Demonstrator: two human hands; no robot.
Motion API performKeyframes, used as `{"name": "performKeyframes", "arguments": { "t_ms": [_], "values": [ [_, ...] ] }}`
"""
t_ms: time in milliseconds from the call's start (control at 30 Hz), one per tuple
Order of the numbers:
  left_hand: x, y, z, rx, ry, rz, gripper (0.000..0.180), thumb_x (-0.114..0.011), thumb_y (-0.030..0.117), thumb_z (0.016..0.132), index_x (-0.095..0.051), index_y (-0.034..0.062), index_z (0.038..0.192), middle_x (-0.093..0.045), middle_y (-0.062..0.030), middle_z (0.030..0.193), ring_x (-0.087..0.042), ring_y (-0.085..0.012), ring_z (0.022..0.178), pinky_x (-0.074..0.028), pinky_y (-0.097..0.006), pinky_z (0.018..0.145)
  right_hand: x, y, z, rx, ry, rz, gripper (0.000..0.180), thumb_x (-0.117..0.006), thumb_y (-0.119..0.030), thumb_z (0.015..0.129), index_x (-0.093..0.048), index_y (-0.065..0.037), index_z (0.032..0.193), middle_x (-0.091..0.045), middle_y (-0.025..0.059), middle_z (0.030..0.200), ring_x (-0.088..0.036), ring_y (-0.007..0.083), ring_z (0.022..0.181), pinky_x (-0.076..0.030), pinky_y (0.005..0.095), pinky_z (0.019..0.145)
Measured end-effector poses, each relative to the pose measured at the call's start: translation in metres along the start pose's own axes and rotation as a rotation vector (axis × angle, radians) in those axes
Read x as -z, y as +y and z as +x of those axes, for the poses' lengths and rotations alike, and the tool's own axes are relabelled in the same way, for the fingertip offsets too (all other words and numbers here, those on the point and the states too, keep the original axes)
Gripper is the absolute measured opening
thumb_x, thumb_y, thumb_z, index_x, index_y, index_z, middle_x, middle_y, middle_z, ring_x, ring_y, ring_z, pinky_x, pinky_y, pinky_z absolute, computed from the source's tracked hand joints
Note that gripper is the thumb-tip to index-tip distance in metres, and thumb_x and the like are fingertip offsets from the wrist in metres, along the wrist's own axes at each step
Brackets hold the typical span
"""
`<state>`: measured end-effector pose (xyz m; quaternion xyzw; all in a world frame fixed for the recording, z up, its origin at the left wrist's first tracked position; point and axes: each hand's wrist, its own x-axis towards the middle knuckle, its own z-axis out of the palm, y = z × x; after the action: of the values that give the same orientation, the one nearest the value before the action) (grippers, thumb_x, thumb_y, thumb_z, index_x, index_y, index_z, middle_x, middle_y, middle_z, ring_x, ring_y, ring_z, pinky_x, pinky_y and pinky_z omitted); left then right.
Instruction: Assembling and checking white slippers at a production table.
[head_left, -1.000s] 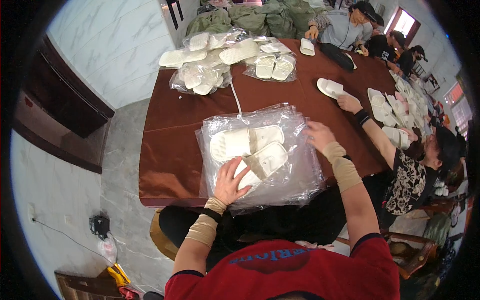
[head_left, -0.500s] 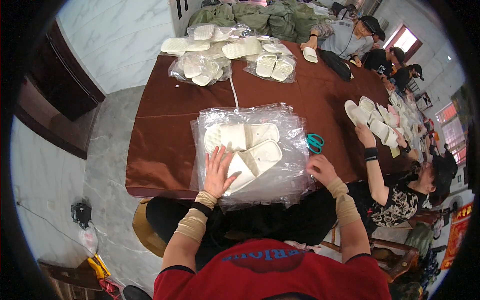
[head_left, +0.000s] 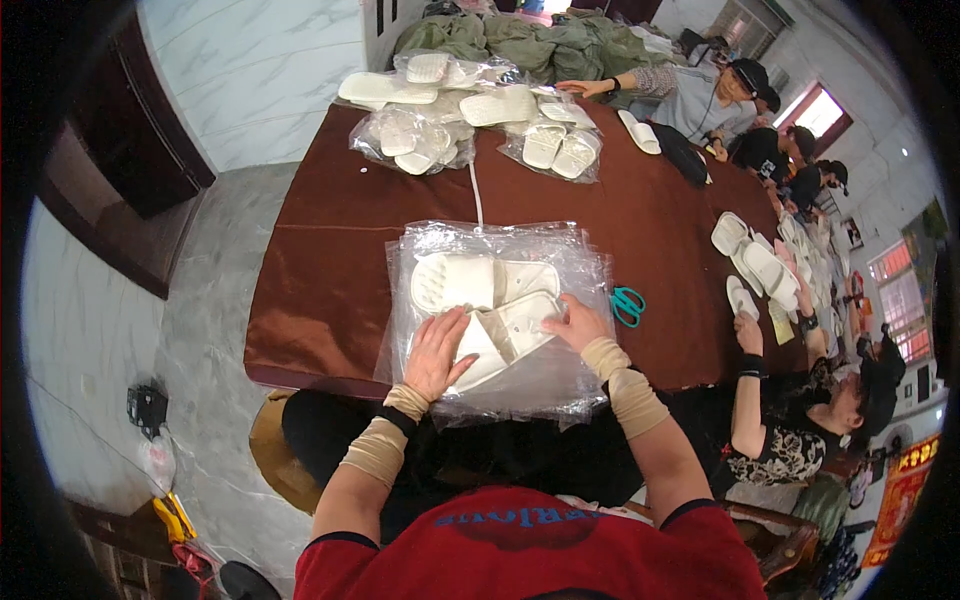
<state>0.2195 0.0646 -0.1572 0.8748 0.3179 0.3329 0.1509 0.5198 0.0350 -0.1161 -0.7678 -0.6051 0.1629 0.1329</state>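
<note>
The long desk [head_left: 350,230] with its dark brown cover carries all the work, and it runs away from the person toward a heap of green cloth [head_left: 520,40] at the far end. Directly in front of the person lies a stack of clear plastic bags [head_left: 495,390], spread flat near the front edge of the desk, probably so that the hands can reach it without stretching. On this stack rest two white slippers [head_left: 485,300], one lying across and one slanted below it, touching each other. The left hand [head_left: 437,352] lies flat with spread fingers on the lower slipper and the plastic, as if to keep them from sliding. The right hand [head_left: 577,322] touches the toe end of the same slipper with fingers bent; whether it pinches the plastic I cannot tell. Further back, bagged slippers [head_left: 412,140] lie in several piles, well apart from the hands. To the right, another person's hand [head_left: 749,333] holds one slipper above the desk, with loose slippers [head_left: 760,262] near it. Small teal scissors [head_left: 627,303] lie just beside the stack, on the right, and nothing blocks the hands.
</note>
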Motion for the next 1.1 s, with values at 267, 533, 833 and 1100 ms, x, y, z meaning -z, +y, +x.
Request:
{"name": "performKeyframes", "arguments": {
  "t_ms": [267, 533, 833, 1100],
  "values": [
    [0.003, -0.001, 0.001, 0.029, -0.031, 0.028, 0.064, -0.058, 0.038, 0.088, -0.037, 0.0044, 0.138, -0.038, -0.0162, 0.142, -0.037, -0.0315, 0.131, -0.024, -0.049, 0.109, 0.045, 0.026, 0.003, -0.084, -0.271, 1.431, 0.016, -0.058, -0.016, 0.092, -0.06, -0.003, 0.1, -0.063, 0.0106, 0.099, -0.062, 0.021, 0.086, -0.055, 0.034, 0.073],
    [0.001, 0.002, 0.007, 0.009, -0.022, 0.0, 0.062, -0.061, 0.033, 0.086, -0.038, 0.0073, 0.138, -0.041, -0.0139, 0.141, -0.04, -0.0297, 0.129, -0.028, -0.047, 0.107, 0.002, 0.032, 0.043, -0.217, -0.217, 0.903, 0.046, -0.067, -0.013, 0.084, -0.048, -0.002, 0.125, -0.061, 0.0123, 0.105, -0.061, 0.0196, 0.089, -0.054, 0.0346, 0.073],
    [0.008, 0.005, 0.007, -0.002, -0.009, 0.062, 0.059, -0.06, 0.032, 0.087, -0.04, 0.0079, 0.137, -0.04, -0.0092, 0.144, -0.036, -0.0276, 0.133, -0.021, -0.05, 0.111, -0.022, 0.017, 0.039, -0.096, -0.199, 1.19, 0.054, -0.073, -0.014, 0.079, -0.046, 0.0, 0.124, -0.061, 0.0123, 0.107, -0.06, 0.0208, 0.096, -0.05, 0.0328, 0.081],
    [0.012, -0.025, 0.008, 0.412, 0.191, -0.105, 0.05, -0.051, 0.009, 0.089, -0.042, 0.0124, 0.138, -0.044, -0.0085, 0.142, -0.038, -0.0235, 0.133, -0.021, -0.049, 0.111, -0.05, 0.034, 0.037, -0.22, -0.176, 1.325, 0.041, -0.073, -0.008, 0.077, -0.052, -0.001, 0.112, -0.063, 0.014, 0.104, -0.061, 0.021, 0.095, -0.049, 0.0332, 0.081]
  ]
}}
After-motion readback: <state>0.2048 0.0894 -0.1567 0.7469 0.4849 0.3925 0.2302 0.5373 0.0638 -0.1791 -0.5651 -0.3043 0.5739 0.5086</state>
